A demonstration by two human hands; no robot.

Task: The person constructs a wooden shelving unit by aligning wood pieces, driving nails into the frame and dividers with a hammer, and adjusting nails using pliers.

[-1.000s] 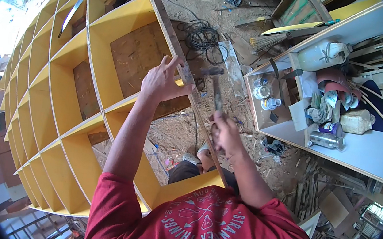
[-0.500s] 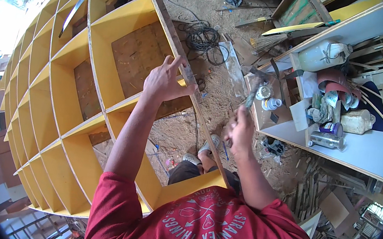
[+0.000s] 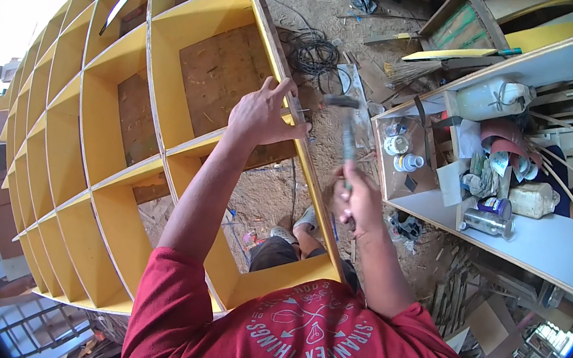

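A large yellow wooden frame (image 3: 164, 84), a curved grid of thin crossing panels, fills the left side. My left hand (image 3: 263, 114) grips its right-hand edge, with thumb and forefinger spread along the edge strip. Between them, a thin nail-like piece (image 3: 299, 110) shows at the strip; whether the fingers touch it I cannot tell. My right hand (image 3: 359, 200) is closed around the handle of a hammer (image 3: 349, 140), right of the edge. The dark hammer head is raised near the left hand, apart from the strip and slightly blurred.
A handsaw (image 3: 127, 0) lies across the frame's far panels. Right of me, an open white cabinet (image 3: 540, 243) lies with jugs, bottles and scraps in it. Coiled black cable (image 3: 314, 56) and a broom (image 3: 412, 69) are on the dirt floor. Scrap wood (image 3: 461, 287) is piled at the lower right.
The hammer has swung left, its head now closer to the frame's edge. My left hand remains at the edge strip. The whole view has shifted slightly.
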